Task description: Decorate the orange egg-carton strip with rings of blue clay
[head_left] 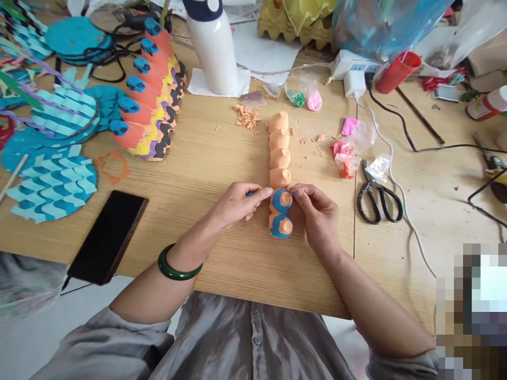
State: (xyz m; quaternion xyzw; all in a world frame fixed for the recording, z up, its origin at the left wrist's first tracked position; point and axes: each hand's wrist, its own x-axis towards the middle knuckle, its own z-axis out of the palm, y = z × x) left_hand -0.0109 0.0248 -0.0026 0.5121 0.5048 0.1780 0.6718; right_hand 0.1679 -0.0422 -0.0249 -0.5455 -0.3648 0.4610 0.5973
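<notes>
My two bare hands meet at the near end of an orange bumpy strip (279, 142), which lies on the wooden table (237, 269) and runs away from me. The two bumps nearest me are partly covered in blue, their round tops left orange; the farther ones are orange all over. My left hand (237, 203) comes in from the left, thumb and forefinger drawn together, their tips at the left edge of the second bump from my end. A small blue piece (249, 193) shows in among those fingers. My right hand (320, 214) is on the other side of that same bump, thumb and forefinger closed on a blue bit (293, 193) right at its edge; I cannot tell whether the bit is joined to the blue covering. So the strip lies between my grips, its nearest bump just on my side of my fingertips. Orange shavings (247, 116) are scattered near its far end, to the left. Black-handled scissors (378, 198) lie to the right of my right hand, and a dark phone (108, 237) lies well to the left, beyond my green bangle (178, 269).
</notes>
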